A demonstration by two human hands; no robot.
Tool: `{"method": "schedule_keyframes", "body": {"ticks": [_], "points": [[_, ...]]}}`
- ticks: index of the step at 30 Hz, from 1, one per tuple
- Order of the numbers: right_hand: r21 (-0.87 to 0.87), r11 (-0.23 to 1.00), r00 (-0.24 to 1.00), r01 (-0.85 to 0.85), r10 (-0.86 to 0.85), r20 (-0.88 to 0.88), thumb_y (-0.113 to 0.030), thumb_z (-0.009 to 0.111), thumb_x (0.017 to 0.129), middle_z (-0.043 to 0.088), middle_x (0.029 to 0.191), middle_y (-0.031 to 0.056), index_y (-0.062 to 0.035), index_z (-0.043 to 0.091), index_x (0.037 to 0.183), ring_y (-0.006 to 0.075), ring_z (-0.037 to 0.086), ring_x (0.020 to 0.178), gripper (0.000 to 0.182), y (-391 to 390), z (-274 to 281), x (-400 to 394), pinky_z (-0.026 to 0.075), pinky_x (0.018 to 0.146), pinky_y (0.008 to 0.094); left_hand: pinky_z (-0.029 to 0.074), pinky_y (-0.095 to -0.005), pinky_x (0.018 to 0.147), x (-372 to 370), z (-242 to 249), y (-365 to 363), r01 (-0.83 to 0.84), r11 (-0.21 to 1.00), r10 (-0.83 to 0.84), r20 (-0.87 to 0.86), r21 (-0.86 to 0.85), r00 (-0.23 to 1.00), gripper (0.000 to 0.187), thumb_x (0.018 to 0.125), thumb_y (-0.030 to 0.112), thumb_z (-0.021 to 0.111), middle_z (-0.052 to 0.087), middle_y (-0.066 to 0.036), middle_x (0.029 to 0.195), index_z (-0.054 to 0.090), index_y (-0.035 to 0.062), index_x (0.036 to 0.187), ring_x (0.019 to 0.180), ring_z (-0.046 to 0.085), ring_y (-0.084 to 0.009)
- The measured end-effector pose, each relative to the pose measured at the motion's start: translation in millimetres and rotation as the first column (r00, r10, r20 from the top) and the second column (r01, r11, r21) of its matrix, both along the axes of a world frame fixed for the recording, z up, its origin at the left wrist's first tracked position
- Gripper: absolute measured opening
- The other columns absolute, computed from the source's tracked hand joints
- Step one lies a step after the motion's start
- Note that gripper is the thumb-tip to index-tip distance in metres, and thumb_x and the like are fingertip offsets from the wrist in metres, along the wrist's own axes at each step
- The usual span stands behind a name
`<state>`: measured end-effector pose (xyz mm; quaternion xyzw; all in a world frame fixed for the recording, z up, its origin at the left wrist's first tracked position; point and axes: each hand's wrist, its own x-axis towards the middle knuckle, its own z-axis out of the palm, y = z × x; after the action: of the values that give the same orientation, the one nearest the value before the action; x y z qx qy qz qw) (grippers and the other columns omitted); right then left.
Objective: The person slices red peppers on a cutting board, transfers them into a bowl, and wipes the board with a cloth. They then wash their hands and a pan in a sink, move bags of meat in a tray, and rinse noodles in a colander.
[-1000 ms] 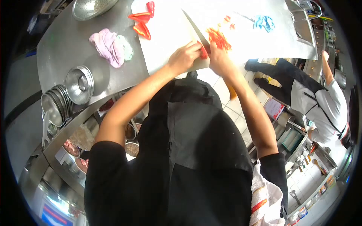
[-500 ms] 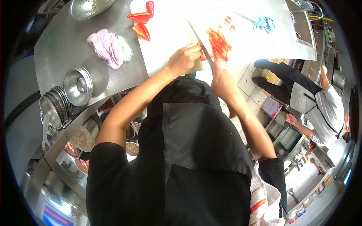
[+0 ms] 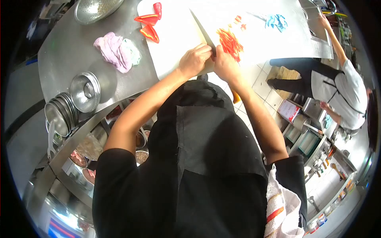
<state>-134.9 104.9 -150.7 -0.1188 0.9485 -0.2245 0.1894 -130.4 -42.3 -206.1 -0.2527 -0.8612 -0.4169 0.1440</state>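
Right hand (image 3: 227, 68) grips the knife (image 3: 206, 33); left hand (image 3: 193, 61) is curled beside it, its hold unclear; strips (image 3: 230, 44) lie just beyond the right.

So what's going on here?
A person in a black apron has a knife in the right hand, its blade over a white board. The left hand is curled beside the blade; what's under its fingers is mostly hidden. Thin red pepper strips lie right of the blade, three larger pepper pieces to its left.
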Motion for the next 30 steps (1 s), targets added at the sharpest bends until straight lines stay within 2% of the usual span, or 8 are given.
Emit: {"method": "schedule_keyframes", "body": {"ticks": [3, 6, 9, 15, 19, 21, 27, 30], "points": [[0.036, 0.999, 0.999, -0.037, 0.035, 0.031, 0.004, 0.046, 0.075, 0.060, 0.079, 0.0316, 0.0058, 0.045, 0.095, 0.0452, 0.061, 0.077, 0.021, 13, 15, 7, 0.048, 0.069, 0.0517, 0.051, -0.0336, 0.068, -2, -3, 2, -0.040, 0.999, 0.040, -0.086, 0.004, 0.996, 0.006, 0.072, 0.001, 0.054, 0.056, -0.007, 0.080, 0.059, 0.0012, 0.072, 0.082, 0.057, -0.0235], [-0.101, 0.994, 0.984, -0.047, 0.029, -0.177, 0.000, 0.048, 0.077, 0.061, 0.081, 0.0301, 0.0052, 0.045, 0.096, 0.0449, 0.061, 0.082, 0.021, 22, -26, 27, 0.047, 0.073, 0.0525, 0.051, -0.0339, 0.067, 0, -6, 3, -0.053, 0.998, 0.054, -0.069, 0.019, 0.996, 0.007, 0.071, 0.000, 0.053, 0.057, -0.007, 0.081, 0.060, 0.0008, 0.073, 0.083, 0.058, -0.0234], [-0.048, 0.996, 0.996, 0.071, -0.068, 0.061, -0.009, 0.052, 0.080, 0.062, 0.083, 0.0298, 0.0045, 0.046, 0.100, 0.0446, 0.061, 0.083, 0.025, 3, -17, -4, 0.048, 0.074, 0.0511, 0.052, -0.0342, 0.068, 0, -2, -1, -0.029, 0.999, 0.028, -0.029, -0.025, 0.999, 0.009, 0.070, -0.003, 0.054, 0.059, -0.007, 0.083, 0.061, 0.0004, 0.074, 0.083, 0.059, -0.0242], [-0.090, 0.996, 0.995, -0.023, 0.014, -0.094, -0.016, 0.053, 0.085, 0.063, 0.084, 0.0275, 0.0020, 0.047, 0.105, 0.0430, 0.062, 0.082, 0.028, 39, 11, -29, 0.048, 0.072, 0.0492, 0.052, -0.0351, 0.069, -4, 0, 16, -0.006, 0.999, 0.003, -0.051, -0.049, 0.999, 0.013, 0.070, -0.006, 0.054, 0.062, -0.007, 0.086, 0.063, -0.0005, 0.078, 0.082, 0.061, -0.0259], [-0.072, 0.997, 0.975, 0.029, -0.044, -0.217, -0.004, 0.055, 0.079, 0.064, 0.092, 0.0208, -0.0060, 0.044, 0.115, 0.0422, 0.062, 0.084, 0.037, 61, 22, -3, 0.049, 0.071, 0.0477, 0.052, -0.0356, 0.072, 4, 30, 23, -0.186, 0.942, 0.202, -0.031, 0.281, 0.979, 0.009, 0.076, -0.004, 0.056, 0.063, -0.013, 0.092, 0.063, -0.0022, 0.083, 0.088, 0.061, -0.0291], [-0.015, 0.997, 0.967, 0.075, -0.077, -0.245, -0.001, 0.057, 0.076, 0.062, 0.092, 0.0192, -0.0067, 0.045, 0.112, 0.0414, 0.061, 0.084, 0.039, 65, 13, 13, 0.049, 0.071, 0.0472, 0.052, -0.0366, 0.074, 4, 59, 18, -0.144, 0.960, 0.178, -0.127, 0.240, 0.976, 0.011, 0.077, -0.003, 0.059, 0.063, -0.015, 0.092, 0.062, -0.0021, 0.087, 0.090, 0.061, -0.0308], [-0.137, 0.989, 0.972, 0.062, -0.091, -0.217, 0.001, 0.064, 0.067, 0.057, 0.096, 0.0215, -0.0055, 0.044, 0.108, 0.0418, 0.060, 0.085, 0.045, 65, 8, 25, 0.049, 0.070, 0.0491, 0.047, -0.0386, 0.087, -23, 66, 22, 0.361, 0.923, -0.325, 0.234, -0.131, 0.916, 0.025, 0.084, 0.012, 0.058, 0.064, -0.016, 0.105, 0.062, -0.0001, 0.106, 0.100, 0.059, -0.0324], [-0.199, 0.978, 0.968, 0.069, -0.114, -0.222, 0.001, 0.061, 0.070, 0.060, 0.097, 0.0214, -0.0042, 0.045, 0.104, 0.0422, 0.060, 0.085, 0.038, 62, 8, 25, 0.049, 0.070, 0.0499, 0.047, -0.0391, 0.088, -40, 71, 30, 0.456, 0.854, -0.306, 0.468, -0.251, 0.829, 0.029, 0.087, 0.018, 0.052, 0.063, -0.015, 0.109, 0.061, 0.0025, 0.110, 0.103, 0.058, -0.0318]]}}
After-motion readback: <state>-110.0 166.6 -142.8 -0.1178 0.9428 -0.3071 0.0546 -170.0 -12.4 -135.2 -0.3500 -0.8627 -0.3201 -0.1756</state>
